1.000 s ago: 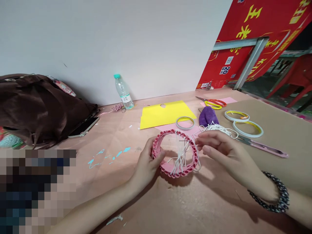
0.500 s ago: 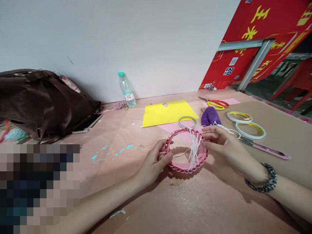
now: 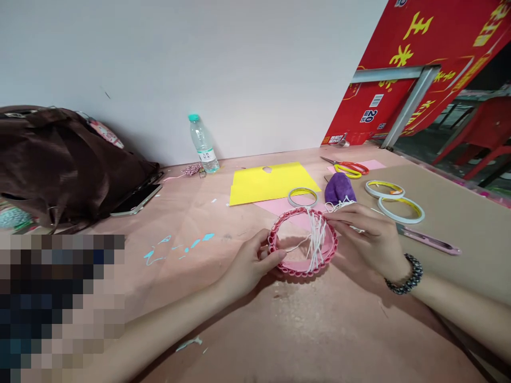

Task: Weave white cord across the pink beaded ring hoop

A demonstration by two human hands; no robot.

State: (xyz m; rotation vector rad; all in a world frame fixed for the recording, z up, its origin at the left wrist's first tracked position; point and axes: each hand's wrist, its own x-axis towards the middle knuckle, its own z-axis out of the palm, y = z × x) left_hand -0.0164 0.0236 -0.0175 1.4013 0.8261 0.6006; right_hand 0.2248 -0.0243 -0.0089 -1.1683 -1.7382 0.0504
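- One brown bag [image 3: 80, 159] sits between nine and ten o'clock, hours counted around the pink ring; a phone [image 3: 138, 201] lies just beside it.
- A green-capped bottle [image 3: 204, 146] stands at ten.
- The left hand [image 3: 251, 260] pinches the ring's rim between thumb and fingers, toward nine.
- A yellow sheet [image 3: 275, 185] lies at eleven on the table [image 3: 319, 330].
- The pink ring [image 3: 297, 265] is between the hands, white string [image 3: 317, 239] strung across its right half; whether it touches the table I cannot tell.
- A purple pouch [image 3: 339, 187] lies past one, scissors [image 3: 337, 164] beyond.
- The right hand [image 3: 371, 231] is near three, fingers bunched at the ring's two-o'clock rim; I cannot tell whether they pinch the string.
- Two tape rolls [image 3: 401, 219] overlap beyond two.
- A pink-handled cutter [image 3: 433, 240] lies at three.
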